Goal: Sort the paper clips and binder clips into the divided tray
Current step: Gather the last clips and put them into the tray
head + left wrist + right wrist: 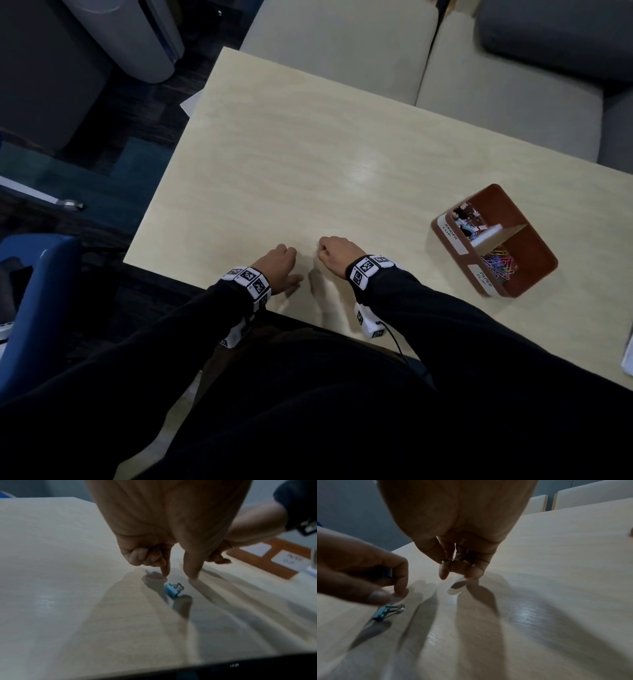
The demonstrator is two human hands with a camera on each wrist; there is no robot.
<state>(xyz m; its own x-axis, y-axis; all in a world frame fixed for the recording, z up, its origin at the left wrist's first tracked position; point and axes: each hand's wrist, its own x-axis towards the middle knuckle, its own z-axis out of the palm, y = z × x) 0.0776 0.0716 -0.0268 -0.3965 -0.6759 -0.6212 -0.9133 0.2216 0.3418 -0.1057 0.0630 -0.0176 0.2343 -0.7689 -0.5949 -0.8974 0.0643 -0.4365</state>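
- The left hand (164, 534) hovered over a blue binder clip (173, 590) lying on the table (308, 154), forefinger and thumb pointing down on either side of it, apart and not yet touching it. The other fingers were curled, and something dark seemed tucked in them, though I could not tell what.
- The right hand (458, 536) had its fingers curled round a small clip with wire handles (452, 559), held just above the table.
- Risk, as I judged it: the blue clip was small and lay on a smooth top, so a pinch landing off-centre could have flicked it away.
- The held clip could have slipped on the way to the tray.
- The tray (534, 219) stood well to the right, binder clips (471, 219) in its far compartment, paper clips (498, 265) in its near one; dropping into the wrong side was possible.
- The blue clip lay near the table's front edge; bare table lay between hands and tray.
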